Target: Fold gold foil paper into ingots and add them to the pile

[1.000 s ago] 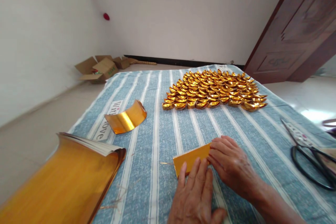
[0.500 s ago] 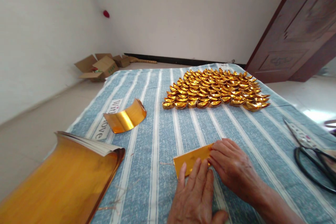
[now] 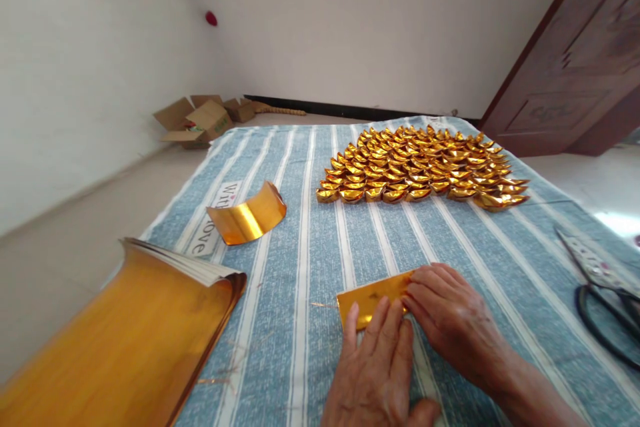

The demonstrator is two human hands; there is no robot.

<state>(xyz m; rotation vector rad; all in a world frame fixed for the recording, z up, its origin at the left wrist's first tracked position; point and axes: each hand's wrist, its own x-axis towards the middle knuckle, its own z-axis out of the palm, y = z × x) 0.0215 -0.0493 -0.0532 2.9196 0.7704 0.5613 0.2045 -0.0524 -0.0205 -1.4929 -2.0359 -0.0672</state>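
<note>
A small rectangle of gold foil paper [image 3: 373, 299] lies on the striped cloth in front of me, its right end hidden by fingers. My left hand [image 3: 377, 367] rests flat with its fingers stretched over the near edge of the paper. Closed on the right end, my right hand [image 3: 453, 320] has its fingers pressed together there. Beyond my hands stand several rows of folded gold paper ingots [image 3: 415, 170]. A curved stack of gold foil strips [image 3: 250, 217] sits to the left of the paper.
Large sheets of gold foil paper [image 3: 115, 340] lie at the near left. Black-handled scissors [image 3: 600, 287] are at the right edge. A blue-and-white tablecloth [image 3: 280, 320] covers the table. Cardboard boxes [image 3: 210, 119] stand on the floor, and a dark red door [image 3: 555, 73] is at the right.
The view has shifted slightly, so everything on the table appears a little further right. My hands keep nearly the same hold on the gold foil paper.
</note>
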